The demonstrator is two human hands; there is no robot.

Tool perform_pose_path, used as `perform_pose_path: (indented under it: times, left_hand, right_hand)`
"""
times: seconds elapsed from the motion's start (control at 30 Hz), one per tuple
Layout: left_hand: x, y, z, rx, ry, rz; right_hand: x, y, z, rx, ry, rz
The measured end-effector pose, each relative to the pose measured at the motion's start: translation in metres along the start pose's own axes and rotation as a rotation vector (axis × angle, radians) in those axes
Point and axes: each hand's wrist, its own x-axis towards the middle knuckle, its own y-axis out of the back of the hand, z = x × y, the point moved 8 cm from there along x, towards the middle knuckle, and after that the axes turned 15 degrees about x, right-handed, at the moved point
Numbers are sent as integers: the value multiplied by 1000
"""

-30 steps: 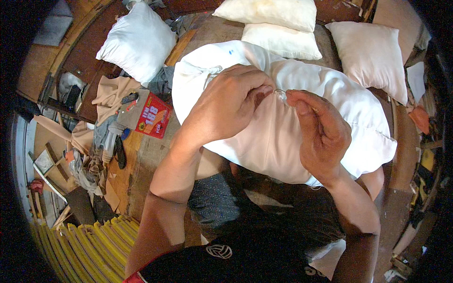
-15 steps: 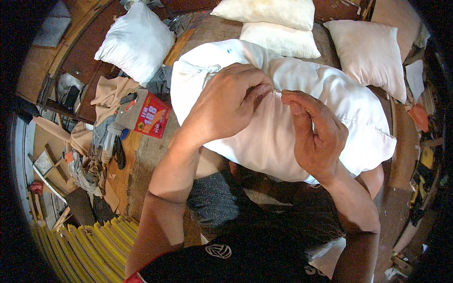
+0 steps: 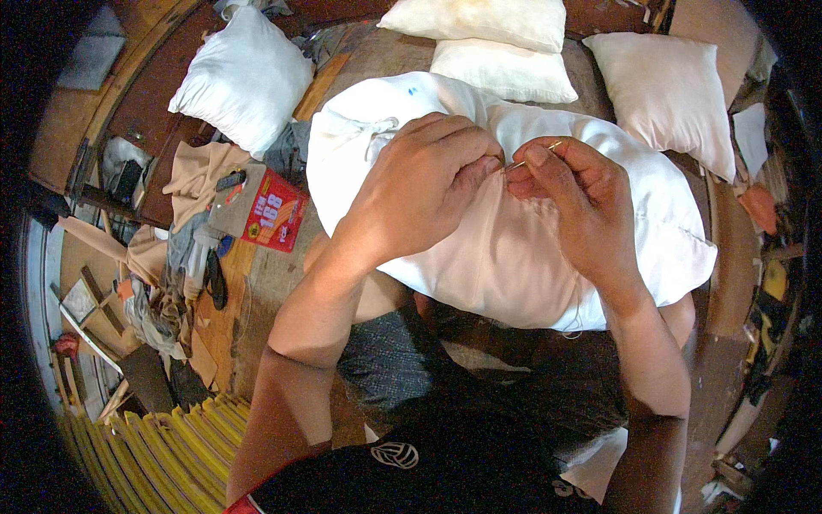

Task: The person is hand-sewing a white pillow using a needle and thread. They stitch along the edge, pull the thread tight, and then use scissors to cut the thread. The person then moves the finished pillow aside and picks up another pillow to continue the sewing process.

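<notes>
A large white stuffed cushion (image 3: 462,278) lies across my lap, gathered and knotted near its left end. My left hand (image 3: 419,184) is closed, pinching the cushion's cloth at an edge near the middle. Close beside it, my right hand (image 3: 586,206) pinches a thin needle (image 3: 515,165) between thumb and fingers. One end of the needle points at the cloth by my left fingertips; the other sticks out above my right fingers. A fine thread hangs by the cushion's lower edge, below my right wrist. My left fingertips are partly hidden.
White pillows lie beyond: one at left (image 3: 244,81), two stacked at the back (image 3: 505,73), one at right (image 3: 668,98). On the left are a red and grey packet (image 3: 278,210), tan cloth (image 3: 201,180) and scraps. Yellow slats (image 3: 154,454) stand at lower left.
My right hand has turned and shifted slightly right, and the needle now shows between its fingers. My left hand keeps its pinch on the cloth, almost unmoved.
</notes>
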Motion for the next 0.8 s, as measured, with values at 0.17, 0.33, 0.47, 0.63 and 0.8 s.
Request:
perform_pose_path:
  times: [0.17, 0.33, 0.47, 0.63, 0.8]
  left_hand:
    - [-1, -3, 3, 11, 0, 10]
    - [2, -3, 5, 81, -41, 98]
    - [2, -4, 6, 125, -31, 187]
    - [1, -4, 10, 57, -26, 271]
    - [1, -6, 8, 6, 56, 321]
  right_hand:
    - [4, 7, 13, 222, -242, 9]
    - [3, 10, 19, 279, -336, 4]
    - [0, 2, 25, 308, -371, -125]
    - [-7, -4, 35, 446, -485, -182]
    - [-6, -5, 30, 509, -403, -207]
